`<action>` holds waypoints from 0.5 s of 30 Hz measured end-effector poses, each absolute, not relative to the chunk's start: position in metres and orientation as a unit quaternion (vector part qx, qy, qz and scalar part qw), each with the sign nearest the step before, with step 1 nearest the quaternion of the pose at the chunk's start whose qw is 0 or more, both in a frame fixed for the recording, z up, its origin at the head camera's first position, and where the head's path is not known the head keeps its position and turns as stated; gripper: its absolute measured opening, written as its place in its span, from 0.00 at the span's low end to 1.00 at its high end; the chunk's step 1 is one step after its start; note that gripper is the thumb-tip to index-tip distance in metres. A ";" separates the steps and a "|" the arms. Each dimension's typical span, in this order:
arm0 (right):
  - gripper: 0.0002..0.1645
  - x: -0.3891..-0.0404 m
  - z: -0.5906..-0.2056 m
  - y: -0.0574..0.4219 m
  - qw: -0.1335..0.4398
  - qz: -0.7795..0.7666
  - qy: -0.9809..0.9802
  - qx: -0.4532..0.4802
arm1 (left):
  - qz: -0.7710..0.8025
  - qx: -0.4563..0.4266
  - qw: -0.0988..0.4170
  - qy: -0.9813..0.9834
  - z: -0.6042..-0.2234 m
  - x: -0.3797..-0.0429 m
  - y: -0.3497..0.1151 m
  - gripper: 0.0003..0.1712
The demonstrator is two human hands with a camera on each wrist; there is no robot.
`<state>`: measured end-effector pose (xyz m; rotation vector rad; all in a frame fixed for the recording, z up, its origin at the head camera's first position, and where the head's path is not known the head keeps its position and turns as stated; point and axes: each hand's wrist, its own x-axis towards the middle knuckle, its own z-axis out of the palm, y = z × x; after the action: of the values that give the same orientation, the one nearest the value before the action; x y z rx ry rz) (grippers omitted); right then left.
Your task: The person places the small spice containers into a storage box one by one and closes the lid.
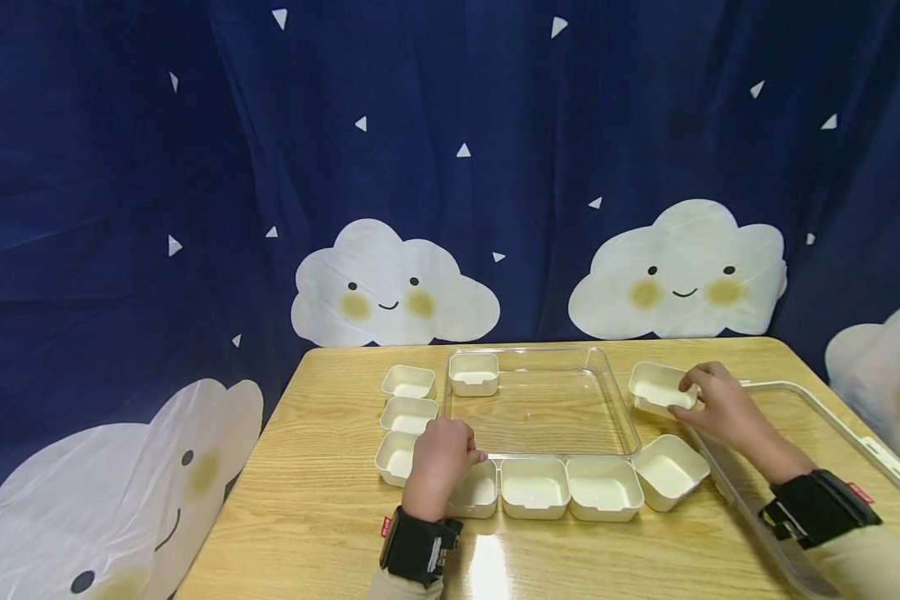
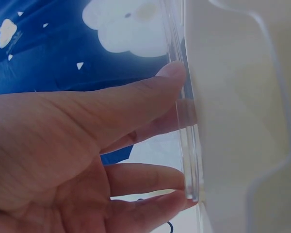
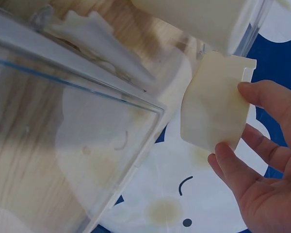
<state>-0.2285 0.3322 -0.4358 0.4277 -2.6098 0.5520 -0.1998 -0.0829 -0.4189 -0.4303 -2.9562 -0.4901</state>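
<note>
My left hand (image 1: 441, 458) is at the front left corner of a clear rectangular plastic container (image 1: 540, 408). In the left wrist view its thumb and fingers pinch the clear rim (image 2: 188, 145), close beside a cream box. With thumb and fingers, my right hand (image 1: 735, 412) holds a small cream plastic box (image 1: 656, 387) by its right end; the right wrist view shows the held box (image 3: 216, 102) from outside. Another cream box (image 1: 474, 375) sits in the container's back left corner. My left hand partly covers a box (image 1: 476, 492) in front.
Several cream boxes (image 1: 534, 490) line the container's front, one tilted box (image 1: 669, 471) at the right end. Several more (image 1: 408, 382) stand along its left side. A large clear lid-like piece with a white edge (image 1: 802, 396) lies right, under my right forearm. A dark blue curtain (image 1: 450, 192) hangs behind.
</note>
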 end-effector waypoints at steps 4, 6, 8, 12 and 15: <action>0.19 -0.231 -0.428 0.332 0.227 0.195 -0.941 0.157 | -0.163 -0.143 0.059 -0.974 -0.419 -0.200 -0.083 0.20; 0.19 -0.233 -0.423 0.330 0.227 0.196 -0.941 0.156 | -0.163 -0.142 0.057 -0.975 -0.419 -0.201 -0.084 0.20; 0.18 -0.234 -0.419 0.329 0.225 0.197 -0.941 0.156 | -0.162 -0.142 0.055 -0.975 -0.420 -0.201 -0.084 0.20; 0.19 -0.236 -0.411 0.324 0.231 0.192 -0.940 0.160 | -0.166 -0.143 0.052 -0.974 -0.421 -0.201 -0.084 0.19; 0.19 -0.240 -0.404 0.319 0.241 0.184 -0.939 0.165 | -0.166 -0.143 0.054 -0.974 -0.421 -0.201 -0.084 0.19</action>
<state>-0.2395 0.3195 -0.4042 0.4502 -2.5680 0.5047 -0.2012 -0.0837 -0.4209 -0.4353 -2.9605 -0.5043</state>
